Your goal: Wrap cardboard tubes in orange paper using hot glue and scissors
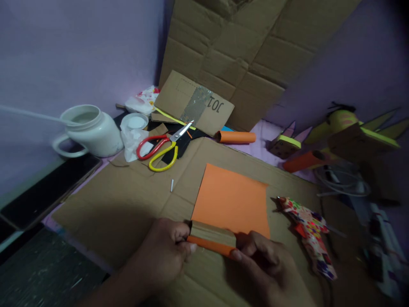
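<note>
My left hand (168, 245) pinches the left end of a brown cardboard tube (212, 233), thumb in front. At its right end, my right hand (268, 260) has thumb and fingers closed on the tube and the paper edge. A sheet of orange paper (233, 198) lies flat beyond the tube, and its near edge is turned up over the tube's front side. Whether the paper is stuck to the tube, I cannot tell. Under all this is a large cardboard sheet (128, 213).
Scissors (164, 147) with red and yellow handles lie at the back, near a white mug (96, 132). A flower-patterned glue gun (309, 230) rests on the right. Behind are a rolled orange tube (236, 137), a cardboard piece (194, 102) and spiky paper crafts (286, 143).
</note>
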A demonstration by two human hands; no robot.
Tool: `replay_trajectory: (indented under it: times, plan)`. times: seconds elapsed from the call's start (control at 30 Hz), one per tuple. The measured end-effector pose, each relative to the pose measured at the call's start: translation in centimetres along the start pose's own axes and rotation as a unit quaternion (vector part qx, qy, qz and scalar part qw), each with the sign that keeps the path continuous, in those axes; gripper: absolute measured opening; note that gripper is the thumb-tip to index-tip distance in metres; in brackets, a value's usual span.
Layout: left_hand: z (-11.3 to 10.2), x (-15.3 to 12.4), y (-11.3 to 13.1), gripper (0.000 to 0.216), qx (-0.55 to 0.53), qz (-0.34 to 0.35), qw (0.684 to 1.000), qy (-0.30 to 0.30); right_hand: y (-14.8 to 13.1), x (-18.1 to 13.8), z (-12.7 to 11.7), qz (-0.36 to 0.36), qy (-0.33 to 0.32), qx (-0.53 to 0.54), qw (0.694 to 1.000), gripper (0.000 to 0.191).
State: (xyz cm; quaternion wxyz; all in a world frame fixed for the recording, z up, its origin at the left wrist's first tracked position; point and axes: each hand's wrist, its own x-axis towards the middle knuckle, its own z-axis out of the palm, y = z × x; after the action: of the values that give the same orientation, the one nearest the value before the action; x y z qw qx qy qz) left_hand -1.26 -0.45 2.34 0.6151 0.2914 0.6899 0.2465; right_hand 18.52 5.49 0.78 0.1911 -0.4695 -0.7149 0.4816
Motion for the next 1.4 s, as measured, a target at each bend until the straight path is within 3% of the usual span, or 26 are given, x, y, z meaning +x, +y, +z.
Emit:
replay_trajectory:
  times: [0.37, 0.83, 1.1, 1.4]
  plan:
    - [-0.1, -0.2, 0.7, 0.022, 0.029, 0.003, 1.0, 0.007, 0.4, 0.2, -0.1, -0.027, -0.044, 0.011, 0.999, 0.031]
    - [-0.1, -0.3, 1.1, 0.025, 0.042, -0.012, 0.999, 0.011, 0.7, -0.1, 0.0, -0.027, -0.039, 0.021, 0.999, 0.029]
    - [0.0, -0.4, 1.1, 0.029, 0.025, 0.002, 1.0, 0.003, 0.3, 0.0, -0.2, -0.013, -0.039, 0.0, 0.999, 0.029]
    - [-0.1, 0.2, 0.2, 0.028, 0.088, 0.04, 0.995, 0.01, 0.2, -0.1, -0.6, -0.046, -0.018, -0.053, 0.997, 0.027]
